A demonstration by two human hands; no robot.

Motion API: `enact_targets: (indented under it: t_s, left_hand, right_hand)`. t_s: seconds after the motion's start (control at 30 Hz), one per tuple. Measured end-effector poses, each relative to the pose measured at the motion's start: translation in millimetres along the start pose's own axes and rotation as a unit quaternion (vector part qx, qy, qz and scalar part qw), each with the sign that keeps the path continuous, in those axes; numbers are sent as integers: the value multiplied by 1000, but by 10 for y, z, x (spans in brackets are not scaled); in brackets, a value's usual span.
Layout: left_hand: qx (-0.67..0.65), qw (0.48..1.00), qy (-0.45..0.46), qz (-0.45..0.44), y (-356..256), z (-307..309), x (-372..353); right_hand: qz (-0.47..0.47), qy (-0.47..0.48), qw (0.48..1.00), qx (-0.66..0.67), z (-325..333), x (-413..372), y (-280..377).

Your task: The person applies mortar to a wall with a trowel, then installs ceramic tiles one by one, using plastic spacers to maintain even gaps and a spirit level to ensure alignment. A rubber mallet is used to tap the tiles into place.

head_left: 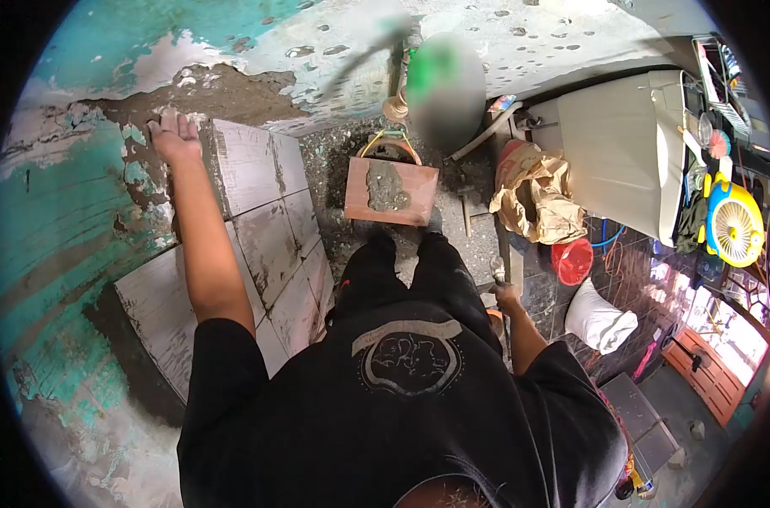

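Observation:
My left hand [175,137] lies with its fingers stretched out against the wall, at the rough grey mortar [224,95] just above the tiles. Several white, smeared tiles [262,233] cover the lower wall beside my left arm. Down by my right side, my right hand [509,296] is closed round a small trowel [497,269], whose end looks coated with mortar. Before my feet a reddish-brown board [417,184] carries a heap of wet mortar [387,188]. Behind the board, a bucket [391,148] shows only in part.
A hammer-like tool [465,207] lies on the speckled floor. To the right are a torn paper bag [533,190], a red bucket [572,261], a white sack [598,317] and a large pale cabinet-like box [614,152]. A yellow-blue fan [734,224] stands farther right.

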State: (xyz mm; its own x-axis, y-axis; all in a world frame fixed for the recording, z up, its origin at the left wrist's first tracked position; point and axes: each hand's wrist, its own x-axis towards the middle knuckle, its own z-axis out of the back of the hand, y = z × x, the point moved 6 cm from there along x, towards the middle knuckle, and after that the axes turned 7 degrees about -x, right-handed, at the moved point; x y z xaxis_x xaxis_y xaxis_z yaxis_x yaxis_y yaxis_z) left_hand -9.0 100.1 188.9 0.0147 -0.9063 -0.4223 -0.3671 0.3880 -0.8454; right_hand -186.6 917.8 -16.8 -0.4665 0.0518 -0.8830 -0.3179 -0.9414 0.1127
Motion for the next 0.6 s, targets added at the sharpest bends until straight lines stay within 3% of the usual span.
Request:
enact_targets:
  t_s: [0.03, 0.1, 0.13, 0.2, 0.23, 0.27, 0.33, 0.4, 0.47, 0.5, 0.53, 0.6]
  left_hand:
    - [58, 997, 41, -39, 80, -6, -57]
    - [106, 994, -24, -6, 601, 296, 153]
    - [91, 992, -75, 42, 900, 475, 286]
    - [173, 979, -94, 49, 1621, 1059, 811]
    - [197, 976, -16, 87, 2058, 1382, 1099]
    - [303, 947, -38, 96, 2116, 1324, 710]
    - [406, 906, -112, -51, 2239, 1282, 263]
    - [358, 925, -125, 20, 2710, 1508, 9]
    - [403, 907, -101, 67, 3223, 1835, -55]
    - [428, 895, -125, 10, 3375, 1853, -178]
    - [442, 890, -113, -4, 3544, 1912, -295]
    - [451, 891, -52, 9, 3918, 2045, -459]
  right_hand:
    - [-16, 11, 1000, 8, -51, 50, -25]
    - [-33, 50, 997, 44, -152, 145, -71]
    - [-37, 66, 997, 15, -252, 331, -213]
    - [-32, 95, 993, -54, -472, 908, -459]
    - [-47, 114, 992, 3, -457, 915, -364]
    - [-74, 35, 995, -50, -358, 921, -213]
    - [-49, 18, 997, -59, -373, 1213, -115]
    - [-71, 28, 976, -202, -288, 1297, 175]
    - [-41, 10, 951, -307, -397, 1893, 146]
    - [-35, 18, 939, -341, -476, 2357, -33]
    - [37, -95, 926, -363, -518, 2678, -39]
    - [95, -93, 868, -478, -631, 2965, 203]
